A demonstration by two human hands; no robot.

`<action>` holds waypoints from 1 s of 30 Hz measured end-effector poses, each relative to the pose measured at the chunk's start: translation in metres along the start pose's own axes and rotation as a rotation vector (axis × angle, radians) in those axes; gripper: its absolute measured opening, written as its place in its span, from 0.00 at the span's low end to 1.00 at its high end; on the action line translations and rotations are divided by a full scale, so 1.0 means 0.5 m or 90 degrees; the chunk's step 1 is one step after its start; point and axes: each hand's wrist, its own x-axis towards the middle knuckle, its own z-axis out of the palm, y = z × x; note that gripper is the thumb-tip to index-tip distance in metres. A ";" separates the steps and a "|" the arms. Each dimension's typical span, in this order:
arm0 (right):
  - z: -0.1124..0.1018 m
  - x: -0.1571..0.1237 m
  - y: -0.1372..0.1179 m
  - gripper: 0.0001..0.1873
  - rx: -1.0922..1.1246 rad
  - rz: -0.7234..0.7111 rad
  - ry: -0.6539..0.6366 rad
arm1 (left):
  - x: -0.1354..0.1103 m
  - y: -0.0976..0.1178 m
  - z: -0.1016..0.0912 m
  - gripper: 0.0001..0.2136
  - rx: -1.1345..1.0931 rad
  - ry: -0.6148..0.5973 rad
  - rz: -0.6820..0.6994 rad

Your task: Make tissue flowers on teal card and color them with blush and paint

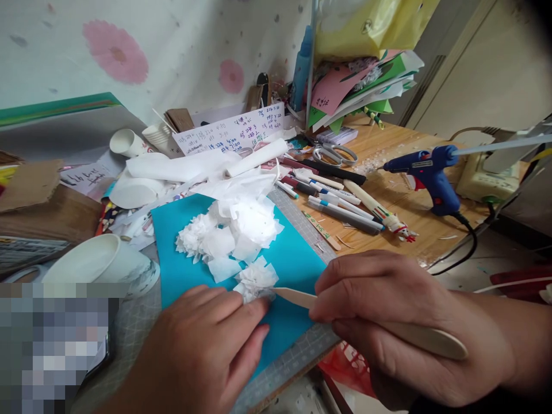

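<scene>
My right hand (pixel 388 322) is closed around a slim wooden stick (pixel 295 296). One end of the stick tapers to a point and the other is rounded. Its tip touches the edge of a small tuft of crumpled white tissue paper (pixel 255 277). With curled fingers, my left hand (pixel 207 345) presses on the near side of this tuft; its fingertips are partly hidden. Just behind lies a larger heap of white tissue squares and tufts (pixel 254 224). All the paper rests on a blue sheet (pixel 284 339).
Beneath the blue sheet is a grey cutting mat (pixel 138 316). Markers (pixel 340 213), scissors (pixel 330 154) and a blue glue gun (pixel 435 172) lie to the right. A white paper roll (pixel 256 156) lies behind, and a white cup (pixel 103 264) on its side at left.
</scene>
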 end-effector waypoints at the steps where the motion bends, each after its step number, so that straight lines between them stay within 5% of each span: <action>1: 0.002 0.002 0.003 0.13 0.013 0.004 -0.002 | -0.001 0.000 0.001 0.08 -0.002 0.000 -0.006; 12: 0.000 0.022 0.034 0.11 0.043 0.069 0.070 | -0.010 -0.004 0.013 0.09 -0.061 0.021 -0.069; 18: -0.011 0.010 0.019 0.11 0.025 0.072 0.186 | 0.004 -0.004 -0.005 0.10 -0.031 0.039 -0.079; 24: -0.002 0.017 0.001 0.13 0.055 0.018 0.026 | 0.007 -0.009 -0.003 0.13 -0.012 0.015 -0.116; 30: 0.005 0.015 0.002 0.12 0.045 -0.004 -0.010 | 0.000 -0.017 0.005 0.12 -0.019 0.019 -0.146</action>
